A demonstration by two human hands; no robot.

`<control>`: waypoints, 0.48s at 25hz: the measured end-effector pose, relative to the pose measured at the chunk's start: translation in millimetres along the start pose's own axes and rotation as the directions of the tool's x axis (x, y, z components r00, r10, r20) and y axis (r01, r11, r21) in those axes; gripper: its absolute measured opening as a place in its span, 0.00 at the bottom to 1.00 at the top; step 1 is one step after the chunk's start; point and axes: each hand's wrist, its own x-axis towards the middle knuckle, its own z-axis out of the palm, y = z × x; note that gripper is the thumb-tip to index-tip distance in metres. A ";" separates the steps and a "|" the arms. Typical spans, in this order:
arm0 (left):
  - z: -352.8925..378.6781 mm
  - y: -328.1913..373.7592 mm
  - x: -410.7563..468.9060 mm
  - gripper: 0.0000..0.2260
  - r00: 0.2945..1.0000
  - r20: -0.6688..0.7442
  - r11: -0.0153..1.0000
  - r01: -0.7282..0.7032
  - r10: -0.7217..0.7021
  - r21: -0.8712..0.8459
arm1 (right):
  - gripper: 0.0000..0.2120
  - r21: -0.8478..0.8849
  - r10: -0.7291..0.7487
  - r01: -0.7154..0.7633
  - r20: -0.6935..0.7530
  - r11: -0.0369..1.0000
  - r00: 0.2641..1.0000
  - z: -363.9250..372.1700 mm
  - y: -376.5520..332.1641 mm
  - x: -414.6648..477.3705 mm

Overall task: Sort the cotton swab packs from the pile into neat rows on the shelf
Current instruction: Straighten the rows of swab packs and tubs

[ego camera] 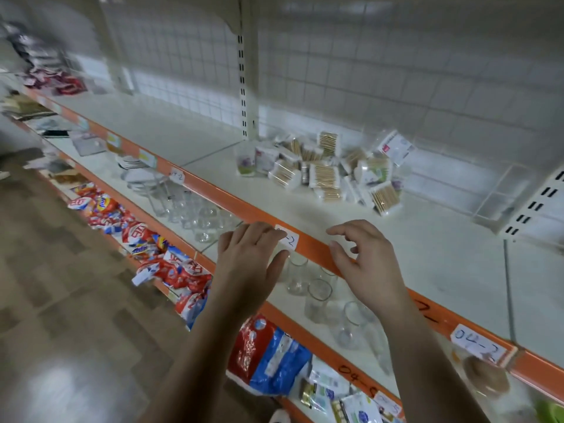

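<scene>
A loose pile of cotton swab packs [328,170], clear bags of wooden-stick swabs, lies at the back of the white shelf [427,254] against the wire grid. My left hand [250,254] hovers in front of the shelf's orange front edge with its fingers straight and holding nothing. My right hand [363,254] reaches over that edge, fingers loosely bent, empty too. Both hands are well short of the pile.
The orange edge strip [244,210] carries paper labels. A clear plastic divider [500,196] stands to the right of the pile. Drinking glasses [317,291] fill the shelf below, and snack bags [171,267] lie on the lowest shelf at left.
</scene>
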 end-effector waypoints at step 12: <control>40.5 -63.8 122.9 0.21 0.998 0.064 1.000 -0.004 0.003 0.009 | 0.11 -0.038 0.084 -0.081 0.079 0.996 0.993 46.6 46.4 138.3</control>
